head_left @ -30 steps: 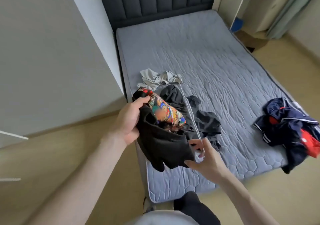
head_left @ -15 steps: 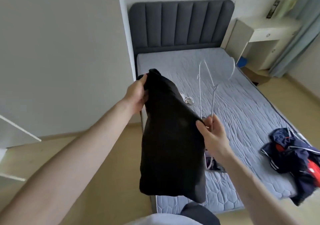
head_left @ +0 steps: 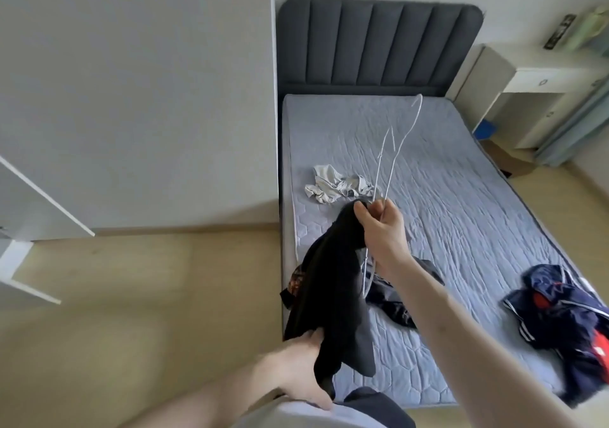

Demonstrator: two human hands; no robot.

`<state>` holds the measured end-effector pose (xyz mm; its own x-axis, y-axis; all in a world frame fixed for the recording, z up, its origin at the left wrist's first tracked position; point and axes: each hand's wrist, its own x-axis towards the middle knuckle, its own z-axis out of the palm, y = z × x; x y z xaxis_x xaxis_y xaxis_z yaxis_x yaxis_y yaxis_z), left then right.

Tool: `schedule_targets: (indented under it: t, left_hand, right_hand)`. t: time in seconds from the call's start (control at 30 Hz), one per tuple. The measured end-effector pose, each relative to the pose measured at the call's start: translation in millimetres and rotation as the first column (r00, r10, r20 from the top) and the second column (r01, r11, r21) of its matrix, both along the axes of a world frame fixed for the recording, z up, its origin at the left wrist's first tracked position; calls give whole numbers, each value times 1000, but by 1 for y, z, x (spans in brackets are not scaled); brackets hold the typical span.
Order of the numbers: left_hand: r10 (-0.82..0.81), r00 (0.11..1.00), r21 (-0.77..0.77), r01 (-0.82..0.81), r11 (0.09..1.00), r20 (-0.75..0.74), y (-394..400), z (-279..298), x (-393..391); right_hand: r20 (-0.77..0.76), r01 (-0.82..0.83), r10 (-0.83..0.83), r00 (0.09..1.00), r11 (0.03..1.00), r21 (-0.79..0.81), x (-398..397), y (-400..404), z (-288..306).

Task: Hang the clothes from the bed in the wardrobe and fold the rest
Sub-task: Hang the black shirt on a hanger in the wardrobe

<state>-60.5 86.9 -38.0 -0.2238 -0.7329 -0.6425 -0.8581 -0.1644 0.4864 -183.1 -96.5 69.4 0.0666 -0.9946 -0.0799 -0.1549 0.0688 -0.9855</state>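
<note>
Head view, from the left: a white wardrobe door [head_left: 43, 203] stands ajar above bare wooden floor [head_left: 148, 295], with open floor between it and the bed. The left hand [head_left: 303, 368] is clenched round the lower end of a black garment [head_left: 333, 282], a limp, dark, creased length of cloth showing a patch of orange print at its left edge. The garment stretches up and rightward over the bed's near-left corner to the right hand [head_left: 382, 229], which pinches its top end together with a thin white wire hanger [head_left: 392, 150]; the hanger's hook points up and away. On the grey quilted mattress [head_left: 461, 197] a crumpled pale garment [head_left: 336, 183] lies just beyond the right hand, a dark garment [head_left: 395, 299] beneath that forearm, and a navy and red jacket [head_left: 566, 309] well apart at the right edge.
</note>
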Motion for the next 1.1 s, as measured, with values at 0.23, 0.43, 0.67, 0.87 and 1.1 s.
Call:
schedule_targets:
  t: [0.23, 0.43, 0.67, 0.87, 1.1]
  left_hand:
    - [584, 764, -133, -631, 764, -274, -25, 5, 8]
    - [568, 604, -226, -770, 597, -559, -45, 50, 63]
    - [549, 613, -228, -758, 611, -568, -87, 118, 93]
    - [695, 466, -32, -841, 539, -548, -104, 137, 104]
    - [678, 504, 97, -760, 642, -536, -91, 166, 133]
  right_hand:
    - [5, 46, -46, 999, 999, 15, -2, -1, 9]
    - [-467, 25, -83, 880, 991, -129, -59, -10, -7]
    - [-606, -7, -115, 787, 981, -195, -60, 58, -48]
    - [-484, -40, -41, 874, 987, -155, -37, 96, -46]
    - [-514, -239, 191, 836, 971, -27, -32, 91, -64]
